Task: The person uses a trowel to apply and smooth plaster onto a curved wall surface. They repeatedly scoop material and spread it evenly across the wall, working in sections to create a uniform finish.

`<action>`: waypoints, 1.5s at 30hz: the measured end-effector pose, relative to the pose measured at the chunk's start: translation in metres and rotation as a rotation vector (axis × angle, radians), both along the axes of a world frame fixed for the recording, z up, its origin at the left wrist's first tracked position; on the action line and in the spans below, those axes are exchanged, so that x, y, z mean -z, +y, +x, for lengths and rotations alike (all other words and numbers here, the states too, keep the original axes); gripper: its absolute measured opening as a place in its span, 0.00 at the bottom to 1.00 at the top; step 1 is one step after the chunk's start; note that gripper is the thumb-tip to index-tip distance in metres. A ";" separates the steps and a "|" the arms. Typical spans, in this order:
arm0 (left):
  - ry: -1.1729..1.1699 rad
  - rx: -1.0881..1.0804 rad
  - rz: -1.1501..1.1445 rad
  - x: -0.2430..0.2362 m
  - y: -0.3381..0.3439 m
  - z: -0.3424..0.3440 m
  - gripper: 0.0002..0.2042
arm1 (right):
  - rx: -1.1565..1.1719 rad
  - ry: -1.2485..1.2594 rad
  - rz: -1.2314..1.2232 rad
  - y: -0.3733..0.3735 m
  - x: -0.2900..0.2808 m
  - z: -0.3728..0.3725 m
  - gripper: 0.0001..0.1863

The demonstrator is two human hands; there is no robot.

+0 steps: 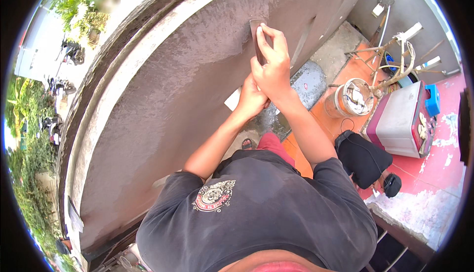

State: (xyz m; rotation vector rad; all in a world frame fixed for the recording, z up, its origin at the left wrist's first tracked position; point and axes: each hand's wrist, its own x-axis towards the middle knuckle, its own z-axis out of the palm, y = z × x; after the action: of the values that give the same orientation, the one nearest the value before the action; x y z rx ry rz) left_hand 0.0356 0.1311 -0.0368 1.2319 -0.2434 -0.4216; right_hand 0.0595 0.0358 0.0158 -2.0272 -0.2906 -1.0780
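My right hand (271, 64) grips a flat dark metal scraper or trowel blade (255, 27), its upper end against the grey-brown plastered wall (163, 94), index finger stretched along it. The plaster around the blade looks damp and uneven in tone. My left hand (252, 99) is closed just below my right one, its fingertips partly hidden; what it grips is unclear. A white flat piece (232, 99) shows behind my left hand, partly covered.
On the orange tiles (321, 129) at right are a bucket (335, 104), tied branches (405, 64), a cooler box (392, 124) and a grey rounded object (308, 82). A person in black (363, 158) crouches at lower right. Greenery and parked motorbikes lie beyond the wall.
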 end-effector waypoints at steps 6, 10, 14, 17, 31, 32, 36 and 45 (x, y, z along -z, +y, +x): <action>-0.223 -0.181 0.049 0.008 0.016 -0.055 0.13 | -0.377 -0.006 -0.058 -0.003 0.009 -0.036 0.35; -0.044 -0.321 0.007 0.025 0.022 -0.115 0.08 | -0.707 0.144 -0.106 -0.011 0.035 -0.074 0.43; -0.170 -0.596 0.045 0.028 0.015 -0.168 0.07 | -1.110 0.566 0.199 0.002 0.071 -0.109 0.48; -0.016 -0.776 -0.038 0.030 0.007 -0.205 0.08 | -1.490 1.011 0.326 0.017 0.084 -0.129 0.30; -0.155 -1.302 0.090 0.051 -0.028 -0.325 0.19 | -1.892 1.088 0.082 0.042 0.072 -0.220 0.09; -0.147 -1.253 0.133 0.052 -0.030 -0.339 0.20 | -1.885 1.022 0.073 0.042 0.071 -0.229 0.08; -0.012 -1.237 -0.176 0.059 -0.048 -0.380 0.13 | -1.918 1.037 -0.045 0.027 0.075 -0.270 0.08; -0.131 -1.481 -0.302 0.064 -0.077 -0.433 0.06 | -1.899 0.519 0.032 -0.007 0.024 -0.271 0.16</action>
State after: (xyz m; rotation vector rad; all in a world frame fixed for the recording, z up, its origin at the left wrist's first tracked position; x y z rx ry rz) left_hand -0.3975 0.0539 -0.1007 0.8544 0.4948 0.9460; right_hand -0.2115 0.0289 -0.0081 -1.0191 -1.4229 0.6056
